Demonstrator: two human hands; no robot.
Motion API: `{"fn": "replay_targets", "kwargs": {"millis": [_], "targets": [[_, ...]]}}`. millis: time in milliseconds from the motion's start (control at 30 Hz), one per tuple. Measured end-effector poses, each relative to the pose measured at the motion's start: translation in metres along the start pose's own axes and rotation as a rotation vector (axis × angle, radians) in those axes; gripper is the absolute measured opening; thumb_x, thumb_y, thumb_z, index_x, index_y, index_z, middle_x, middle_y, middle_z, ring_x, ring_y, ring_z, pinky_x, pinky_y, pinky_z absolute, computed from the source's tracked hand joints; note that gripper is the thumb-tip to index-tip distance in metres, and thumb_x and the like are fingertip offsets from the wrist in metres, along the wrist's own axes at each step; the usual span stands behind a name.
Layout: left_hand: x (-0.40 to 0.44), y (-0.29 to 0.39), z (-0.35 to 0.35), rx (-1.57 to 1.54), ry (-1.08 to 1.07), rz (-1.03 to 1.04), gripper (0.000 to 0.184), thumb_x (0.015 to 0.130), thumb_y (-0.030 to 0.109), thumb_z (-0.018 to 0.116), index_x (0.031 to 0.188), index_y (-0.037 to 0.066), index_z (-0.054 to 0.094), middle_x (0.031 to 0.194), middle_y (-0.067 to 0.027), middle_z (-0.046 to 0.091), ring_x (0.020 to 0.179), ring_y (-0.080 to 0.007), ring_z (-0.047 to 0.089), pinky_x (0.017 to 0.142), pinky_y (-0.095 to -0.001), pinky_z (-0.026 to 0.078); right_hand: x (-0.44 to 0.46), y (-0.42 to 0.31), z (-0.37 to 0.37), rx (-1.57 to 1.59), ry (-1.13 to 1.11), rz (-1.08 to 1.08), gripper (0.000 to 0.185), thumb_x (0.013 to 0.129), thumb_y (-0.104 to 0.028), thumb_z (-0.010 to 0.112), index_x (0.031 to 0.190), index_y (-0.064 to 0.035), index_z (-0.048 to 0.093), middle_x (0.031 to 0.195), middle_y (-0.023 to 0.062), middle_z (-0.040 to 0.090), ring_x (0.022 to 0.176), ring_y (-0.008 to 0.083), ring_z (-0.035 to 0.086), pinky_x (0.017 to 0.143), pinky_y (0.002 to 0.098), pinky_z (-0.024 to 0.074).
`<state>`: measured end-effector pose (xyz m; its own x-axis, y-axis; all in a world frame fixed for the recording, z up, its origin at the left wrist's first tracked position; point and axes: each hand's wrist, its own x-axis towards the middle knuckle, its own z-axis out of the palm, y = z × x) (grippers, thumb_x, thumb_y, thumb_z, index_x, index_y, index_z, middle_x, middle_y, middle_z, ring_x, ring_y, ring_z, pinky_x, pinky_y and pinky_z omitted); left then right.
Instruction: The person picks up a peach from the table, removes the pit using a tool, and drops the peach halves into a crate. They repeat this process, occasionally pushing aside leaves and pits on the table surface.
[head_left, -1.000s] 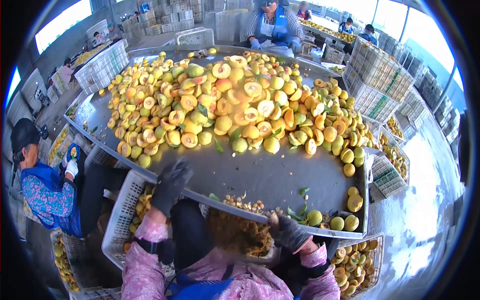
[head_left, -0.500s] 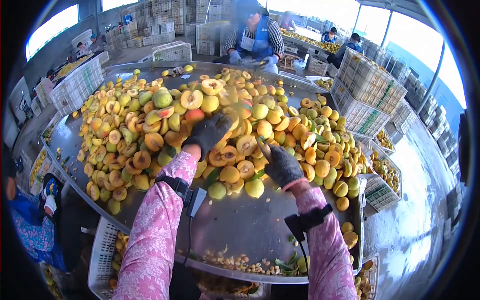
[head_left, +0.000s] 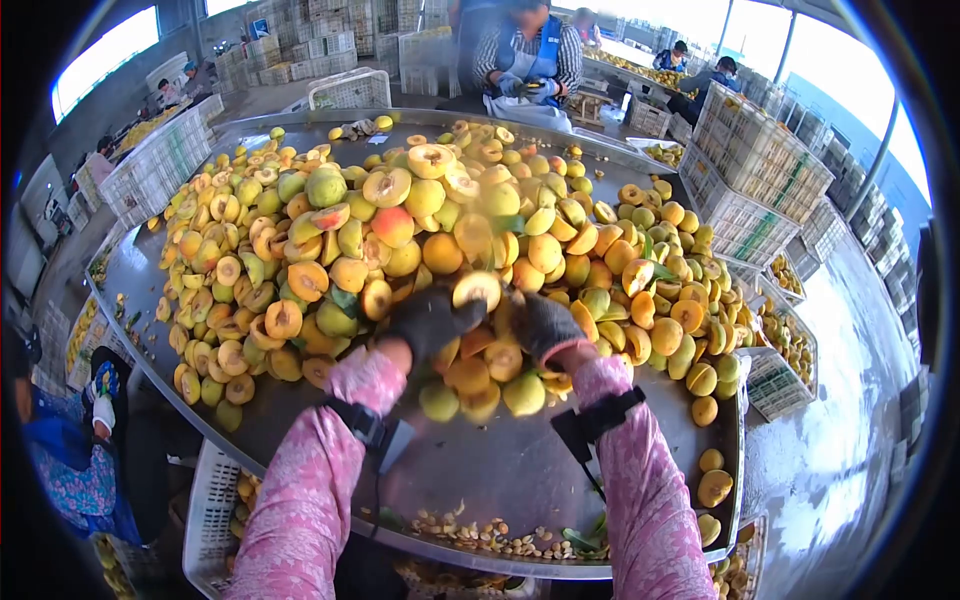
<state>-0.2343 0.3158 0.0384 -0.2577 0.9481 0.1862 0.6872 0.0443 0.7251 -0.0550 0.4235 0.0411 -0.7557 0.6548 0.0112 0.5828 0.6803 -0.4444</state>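
Observation:
Both my hands wear dark gloves and are close together at the near side of a big heap of yellow peaches (head_left: 300, 235), many of them cut in half. My left hand (head_left: 432, 325) is closed on a peach half (head_left: 477, 289), its cut face and hollow turned towards me. My right hand (head_left: 545, 325) is curled just right of that half, its fingertips near the fruit's edge. What the right fingers grip is hidden. Below the hands lie more peaches (head_left: 523, 394) on the metal table (head_left: 480, 460).
Peach stones (head_left: 480, 535) and leaves lie along the table's near rim. A white crate (head_left: 210, 510) stands below at the left; stacked crates (head_left: 765, 155) rise at the right. Across the table a person (head_left: 530, 60) in a blue apron works with gloved hands.
My left hand has drawn back from the heap towards me and now has a peach half. My right hand has moved left to meet it; the slim pointed tool it held is out of sight.

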Motion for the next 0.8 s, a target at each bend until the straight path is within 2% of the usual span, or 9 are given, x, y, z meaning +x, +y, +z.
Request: {"fn": "replay_targets", "kwargs": {"millis": [100, 267, 333, 367, 433, 533, 700, 733, 800], "targets": [[-0.035, -0.011, 0.026, 0.38, 0.013, 0.048, 0.044, 0.077, 0.047, 0.057, 0.105, 0.013, 0.06, 0.103, -0.015, 0.061, 0.09, -0.0328, 0.06, 0.078, -0.0414, 0.046, -0.042, 0.008, 0.026, -0.096, -0.15, -0.027, 0.043, 0.08, -0.019, 0.051, 0.122, -0.0117, 0.051, 0.111, 0.0197, 0.057, 0.101, 0.0373, 0.055, 0.087, 0.0415, 0.0455], [-0.06, -0.003, 0.007, 0.119, -0.392, 0.197, 0.055, 0.074, 0.047, 0.064, 0.114, 0.009, 0.058, 0.111, -0.0172, 0.059, 0.102, -0.0299, 0.058, 0.087, -0.0379, 0.045, -0.091, -0.007, 0.004, -0.115, -0.327, -0.016, 0.053, 0.072, -0.023, 0.062, 0.122, -0.0108, 0.049, 0.117, 0.0175, 0.054, 0.106, 0.035, 0.054, 0.089, 0.0398, 0.0443], [-0.051, 0.013, -0.01, -0.013, -0.439, 0.02, 0.06, 0.073, 0.048, 0.066, 0.117, 0.007, 0.056, 0.114, -0.0171, 0.059, 0.104, -0.0287, 0.058, 0.089, -0.0366, 0.045, -0.09, 0.006, 0.001, 0.152, -0.025, 0.025, 0.059, 0.069, -0.023, 0.067, 0.123, -0.0114, 0.048, 0.112, 0.0172, 0.057, 0.104, 0.0351, 0.055, 0.087, 0.04, 0.0451], [-0.04, 0.02, -0.012, -0.065, -0.338, 0.0, 0.065, 0.074, 0.048, 0.067, 0.12, 0.004, 0.054, 0.115, -0.0166, 0.059, 0.104, -0.0277, 0.058, 0.09, -0.0357, 0.044, -0.088, 0.008, -0.013, 0.147, 0.155, -0.15, 0.056, 0.069, -0.016, 0.065, 0.122, -0.0121, 0.049, 0.108, 0.0177, 0.058, 0.102, 0.0358, 0.055, 0.085, 0.0404, 0.0453], [-0.017, 0.062, -0.027, -0.229, -0.099, -0.017, 0.057, 0.079, 0.043, 0.065, 0.116, 0.0, 0.055, 0.109, -0.0187, 0.061, 0.101, -0.0286, 0.059, 0.088, -0.0364, 0.045, -0.066, 0.008, -0.037, 0.158, 0.224, -0.048, 0.046, 0.071, -0.009, 0.059, 0.116, -0.0108, 0.051, 0.106, 0.0181, 0.057, 0.1, 0.0364, 0.054, 0.082, 0.041, 0.0457], [0.056, 0.042, -0.012, 0.101, 0.298, 0.333, 0.058, 0.082, 0.038, 0.063, 0.124, 0.001, 0.05, 0.118, -0.0212, 0.056, 0.111, -0.0289, 0.054, 0.092, -0.0351, 0.044, -0.016, 0.022, -0.049, 0.042, 0.316, -0.05, 0.039, 0.076, -0.012, 0.056, 0.115, -0.0115, 0.051, 0.11, 0.0151, 0.054, 0.104, 0.035, 0.052, 0.086, 0.0425, 0.0436], [0.119, 0.049, -0.003, 0.329, -0.069, -0.019, 0.075, 0.079, 0.054, 0.058, 0.134, 0.007, 0.04, 0.125, -0.0208, 0.051, 0.112, -0.0333, 0.052, 0.093, -0.0378, 0.042, 0.081, 0.078, -0.014, 0.059, 0.355, -0.076, 0.035, 0.083, -0.017, 0.052, 0.117, -0.0096, 0.05, 0.117, 0.0204, 0.051, 0.111, 0.0387, 0.049, 0.091, 0.0424, 0.0417], [0.125, 0.043, 0.0, 0.238, -0.1, -0.043, 0.078, 0.078, 0.054, 0.058, 0.137, 0.009, 0.036, 0.125, -0.0213, 0.051, 0.111, -0.0335, 0.053, 0.092, -0.0376, 0.042, 0.082, 0.073, -0.019, 0.114, 0.326, -0.014, 0.055, 0.069, -0.007, 0.059, 0.123, -0.0076, 0.047, 0.115, 0.0219, 0.052, 0.111, 0.0379, 0.047, 0.093, 0.0401, 0.0417], [0.125, 0.04, 0.004, 0.186, -0.144, -0.105, 0.081, 0.078, 0.053, 0.06, 0.141, 0.014, 0.027, 0.124, -0.0219, 0.052, 0.109, -0.0336, 0.054, 0.092, -0.0378, 0.042, 0.088, 0.078, -0.021, 0.136, 0.261, -0.008, 0.057, 0.066, -0.01, 0.063, 0.121, -0.0072, 0.048, 0.114, 0.0214, 0.054, 0.109, 0.038, 0.049, 0.093, 0.0397, 0.0416]]}}
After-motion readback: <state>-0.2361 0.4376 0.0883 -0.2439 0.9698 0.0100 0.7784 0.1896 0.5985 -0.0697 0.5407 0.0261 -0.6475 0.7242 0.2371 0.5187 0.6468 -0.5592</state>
